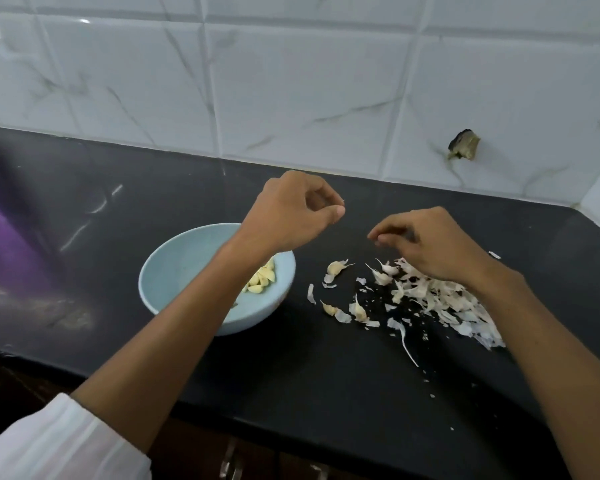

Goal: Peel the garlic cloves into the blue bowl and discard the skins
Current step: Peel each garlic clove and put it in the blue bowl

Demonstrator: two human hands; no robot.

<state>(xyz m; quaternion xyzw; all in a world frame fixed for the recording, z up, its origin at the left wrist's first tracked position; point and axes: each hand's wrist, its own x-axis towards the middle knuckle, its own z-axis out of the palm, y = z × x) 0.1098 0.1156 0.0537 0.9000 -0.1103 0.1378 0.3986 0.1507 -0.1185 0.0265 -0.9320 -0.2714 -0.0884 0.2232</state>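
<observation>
Okay, black counter [326, 375] carries everything, running along a white tiled wall [291, 81]. Blue bowl [174, 271] sits left of centre under my left forearm. Skin pile [440, 299] is heaped to the right, partly under my right wrist, with loose flakes scattered toward the bowl.

Left hand [291, 213] hangs above the bowl's far right rim with the fingers curled in and thumb pressed to forefinger. A tiny wisp shows at the tips; I cannot tell if it's a real grip on skin or nothing. Right hand [433, 244] hovers over the near-wall edge of the pile, fingers curled and bunched, tips pointing left. It is blurred, so I cannot tell if anything is between them.

Unpeeled cloves lie between bowl and pile:
- one [383, 273] just on my side of the right fingertips, tail pointing away and left
- one [336, 267] further left, tail pointing right
- two more [329, 309] [359, 310] nearer me

Peeled cloves [262, 277] are in the bowl's right side.

Likely next pick is the clove by the pile. The right hand is clearly nearer, and it needs a short drop toward me, gripping across the body, not the tail. Peeling looks mostly done; skins not yet discarded.
</observation>
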